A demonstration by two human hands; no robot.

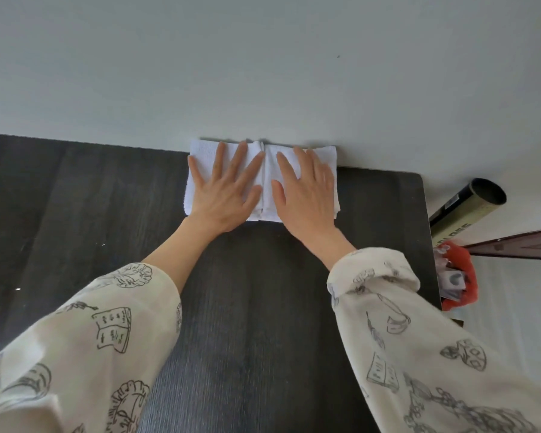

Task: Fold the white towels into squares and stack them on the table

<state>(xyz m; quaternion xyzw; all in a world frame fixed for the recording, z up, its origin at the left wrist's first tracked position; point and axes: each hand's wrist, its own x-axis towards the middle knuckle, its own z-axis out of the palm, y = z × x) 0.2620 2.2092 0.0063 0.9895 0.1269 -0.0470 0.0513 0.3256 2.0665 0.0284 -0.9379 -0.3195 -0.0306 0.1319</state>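
— Where's the towel?

— The white towel [263, 179] lies flat on the dark wooden table [263, 307], right up against its far edge where it meets the pale wall [263, 57], and nearer the far right corner than the left. It's folded; a crease or seam runs down its middle from the far edge toward the near one, so it reads as two halves side by side.

— And the hands?

— Both are on it, palms down. The left hand [224, 195] lies spread on the left half, fingers straight and fanned, pressing the cloth. The right hand [305, 190] does the same on the right half, fingers straight and closer together. Neither one grasps anything; they lie flat and released on the fabric, the index fingers nearly meeting at the middle crease.

— Sleeves?

— Cream ones printed with little line drawings [107, 323], pushed partway up both forearms.

— Anything else about?

— Off the table's right edge, a dark tube [469, 204] leans by the wall, and below it sits something red [459, 276] with small bits inside that I can't make out.
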